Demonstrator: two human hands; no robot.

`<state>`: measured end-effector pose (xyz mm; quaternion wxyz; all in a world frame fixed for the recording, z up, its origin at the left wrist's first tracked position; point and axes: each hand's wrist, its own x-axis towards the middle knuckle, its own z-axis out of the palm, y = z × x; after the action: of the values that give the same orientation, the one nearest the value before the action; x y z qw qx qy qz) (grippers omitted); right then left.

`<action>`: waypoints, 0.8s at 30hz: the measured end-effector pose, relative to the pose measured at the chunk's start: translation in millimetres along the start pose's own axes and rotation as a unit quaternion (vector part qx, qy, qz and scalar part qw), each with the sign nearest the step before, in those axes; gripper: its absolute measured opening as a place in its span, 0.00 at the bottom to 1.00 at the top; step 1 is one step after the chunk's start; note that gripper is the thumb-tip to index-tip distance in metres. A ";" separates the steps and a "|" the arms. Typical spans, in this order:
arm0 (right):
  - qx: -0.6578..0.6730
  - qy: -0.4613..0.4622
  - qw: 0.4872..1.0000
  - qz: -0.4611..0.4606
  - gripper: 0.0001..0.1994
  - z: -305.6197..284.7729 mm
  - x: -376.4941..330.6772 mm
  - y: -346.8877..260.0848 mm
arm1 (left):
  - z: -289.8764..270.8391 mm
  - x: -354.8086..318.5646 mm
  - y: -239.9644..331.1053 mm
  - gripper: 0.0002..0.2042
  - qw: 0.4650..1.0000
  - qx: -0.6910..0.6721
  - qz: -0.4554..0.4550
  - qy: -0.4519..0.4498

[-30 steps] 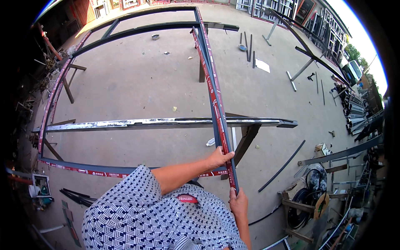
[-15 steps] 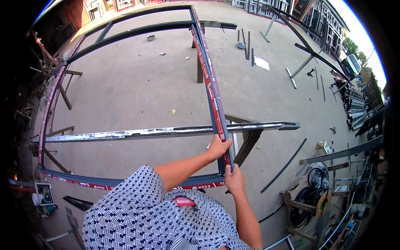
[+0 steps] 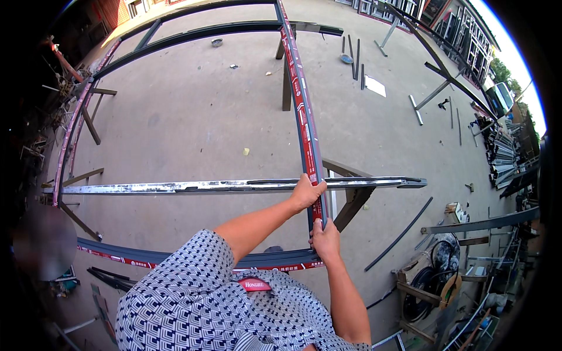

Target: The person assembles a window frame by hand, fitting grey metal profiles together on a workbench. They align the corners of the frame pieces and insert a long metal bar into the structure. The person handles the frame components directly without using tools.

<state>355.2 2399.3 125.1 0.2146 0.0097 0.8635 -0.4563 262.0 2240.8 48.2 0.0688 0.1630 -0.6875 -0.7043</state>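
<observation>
A large rectangular dark grey metal window frame with red protective film lies flat in front of me. Along its right side runs a long dark profile bar, also covered in red film. My left hand is closed round the bar near its close end, thumb across the top. Just nearer to me, my right hand grips the same bar by the frame's near right corner. The fingers beneath are partly hidden. A whitish, worn support beam crosses under the frame, just beyond my left hand.
Trestle legs stand under the support beam at right. Loose dark strips and a white sheet lie on the concrete floor. A wooden rack with a black coil stands at lower right. Something round and blurred shows at left.
The bar's far end has swung right, so it now lies almost in line with the frame's right side. Both hands keep their grip and sit slightly farther away. The view has shifted a little.
</observation>
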 end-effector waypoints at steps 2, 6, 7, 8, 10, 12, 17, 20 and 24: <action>0.030 -0.001 0.999 0.020 0.16 -1.6 0.4 4.4 | 1.7 -8.0 19.0 0.18 0.999 -0.017 -0.019 -0.035; -0.067 0.074 0.990 -0.095 0.15 2.4 -0.8 37.5 | -4.8 -17.8 26.5 0.13 0.998 -0.025 0.008 -0.064; -0.035 0.089 0.989 -0.110 0.15 0.6 -6.9 42.0 | -7.7 -22.9 27.9 0.14 0.998 -0.007 -0.018 -0.058; -0.004 0.107 0.987 -0.123 0.16 -3.1 -10.8 44.3 | -11.2 -15.2 18.2 0.14 0.997 -0.004 -0.027 -0.074; 0.016 0.134 0.986 -0.095 0.17 -19.8 -25.9 54.6 | -15.9 -16.4 15.6 0.13 0.995 -0.025 -0.033 -0.090; 0.032 0.166 0.985 -0.041 0.17 -33.5 -39.2 80.8 | -24.0 -12.4 0.2 0.14 0.993 -0.025 -0.055 -0.103; -0.004 0.213 0.972 0.099 0.17 -59.3 -105.6 171.4 | -25.1 -2.9 -21.1 0.19 0.985 -0.006 -0.120 -0.124; -0.013 0.225 0.960 0.165 0.17 -50.0 -154.0 212.5 | -27.1 6.0 -42.3 0.22 0.980 -0.008 -0.132 -0.148; 0.024 0.209 0.938 0.274 0.17 -9.8 -208.7 264.2 | -24.3 6.9 -40.6 0.27 0.977 -0.024 -0.119 -0.176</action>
<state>597.2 2598.6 2.0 0.1460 0.3465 0.8415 -0.3878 268.6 2217.4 7.0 -0.1334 0.1156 -0.6473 -0.7415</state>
